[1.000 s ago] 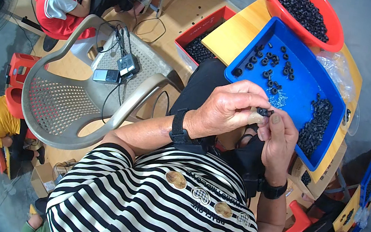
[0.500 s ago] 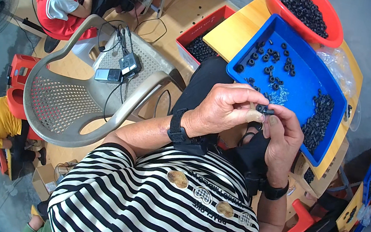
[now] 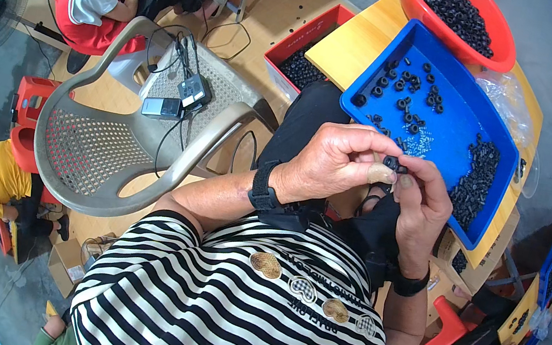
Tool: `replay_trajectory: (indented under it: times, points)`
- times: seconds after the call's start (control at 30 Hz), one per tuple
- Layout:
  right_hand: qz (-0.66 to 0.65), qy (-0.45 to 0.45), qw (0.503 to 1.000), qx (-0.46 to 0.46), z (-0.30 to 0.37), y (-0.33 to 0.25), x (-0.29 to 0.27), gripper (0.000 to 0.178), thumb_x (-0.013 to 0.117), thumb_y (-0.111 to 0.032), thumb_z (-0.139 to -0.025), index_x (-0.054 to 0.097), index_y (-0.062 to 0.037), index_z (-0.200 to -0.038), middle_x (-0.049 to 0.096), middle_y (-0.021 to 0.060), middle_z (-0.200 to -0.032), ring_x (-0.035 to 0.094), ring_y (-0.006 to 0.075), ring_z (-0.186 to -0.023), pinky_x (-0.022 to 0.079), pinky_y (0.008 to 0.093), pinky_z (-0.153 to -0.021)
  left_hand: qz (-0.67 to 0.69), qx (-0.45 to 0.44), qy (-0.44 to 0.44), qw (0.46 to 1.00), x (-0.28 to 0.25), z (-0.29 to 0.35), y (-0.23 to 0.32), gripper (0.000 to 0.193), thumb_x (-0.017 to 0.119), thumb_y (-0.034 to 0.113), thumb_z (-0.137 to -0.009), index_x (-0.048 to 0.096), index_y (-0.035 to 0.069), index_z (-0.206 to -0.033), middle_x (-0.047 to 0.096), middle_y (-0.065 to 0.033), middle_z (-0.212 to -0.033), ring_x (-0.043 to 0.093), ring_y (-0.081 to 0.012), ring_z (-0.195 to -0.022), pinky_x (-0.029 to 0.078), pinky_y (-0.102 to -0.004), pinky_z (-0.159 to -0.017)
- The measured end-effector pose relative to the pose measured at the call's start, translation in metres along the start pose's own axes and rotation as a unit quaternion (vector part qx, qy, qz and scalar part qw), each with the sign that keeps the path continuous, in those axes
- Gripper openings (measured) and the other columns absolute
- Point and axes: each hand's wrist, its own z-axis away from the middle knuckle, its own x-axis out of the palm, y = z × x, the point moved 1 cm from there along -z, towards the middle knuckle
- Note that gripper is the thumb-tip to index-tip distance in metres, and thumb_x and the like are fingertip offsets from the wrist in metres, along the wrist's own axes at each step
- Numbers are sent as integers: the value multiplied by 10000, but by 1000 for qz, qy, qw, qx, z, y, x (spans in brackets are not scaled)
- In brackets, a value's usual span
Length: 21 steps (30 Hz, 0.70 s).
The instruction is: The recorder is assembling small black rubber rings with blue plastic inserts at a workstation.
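My left hand [image 3: 335,164] pinches a small black ring-shaped plastic part [image 3: 391,162] between thumb and forefinger. Against it, my right hand [image 3: 425,209] grips a smaller black piece [image 3: 403,169], mostly covered by the fingertips. The two parts meet or nearly meet; whether one sits inside the other I cannot tell. Just beyond my hands is a blue tray [image 3: 454,118]. Black ring-shaped parts [image 3: 402,104] are scattered over its far left area, and a pile of small black pieces [image 3: 475,179] lies along its right side.
A red basin [image 3: 502,55] heaped with black rings stands behind the tray on a yellow table [image 3: 349,50]. A red box [image 3: 329,22] of black parts is left of it. A grey plastic armchair [image 3: 95,151] bears devices and cables. Other people sit nearby.
The ring in my left fingers has turned a little, showing more of its round face. Both hands stay almost in place, and the view has shifted slightly.
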Motion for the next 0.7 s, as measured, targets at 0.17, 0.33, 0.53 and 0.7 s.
replay_trajectory:
  times: [0.17, 0.33, 0.53, 0.7]
  points:
    - [117, 14, 989, -94, -4, -7, 2, 188, 560, 67, -807, 639, -2, -963, 600, 48, -854, 545, 106, -744, 431, 214, -672, 64, -59, 4, 996, 2, 3, 3, 288, 735, 20, -747, 650, 11, -1022, 541, 29, -766, 455, -16, -647, 398, -171, -596]
    - [173, 12, 975, -140, -6, -11, 4, 177, 574, 52, -804, 642, 2, -960, 612, 66, -853, 557, 130, -731, 439, 228, -660, 111, -107, 4, 988, 0, 5, 4, 277, 721, 12, -762, 649, 15, -1029, 535, 47, -767, 449, -5, -654, 398, -168, -603]
    - [36, -6, 999, -28, -3, -6, 3, 139, 612, -38, -846, 634, 4, -976, 610, 60, -842, 541, 112, -662, 420, 221, -586, 133, -111, 9, 985, -1, 6, 3, 279, 714, 7, -769, 644, 10, -1038, 531, 50, -761, 452, -4, -660, 404, -167, -612]
    - [-225, -25, 968, 113, -7, -1, 4, 169, 630, -71, -851, 576, 1, -993, 596, 57, -815, 510, 82, -599, 397, 210, -527, 101, -71, 2, 992, -5, 3, 1, 278, 715, 3, -754, 650, 6, -1024, 581, 12, -793, 486, -27, -668, 419, -183, -612]
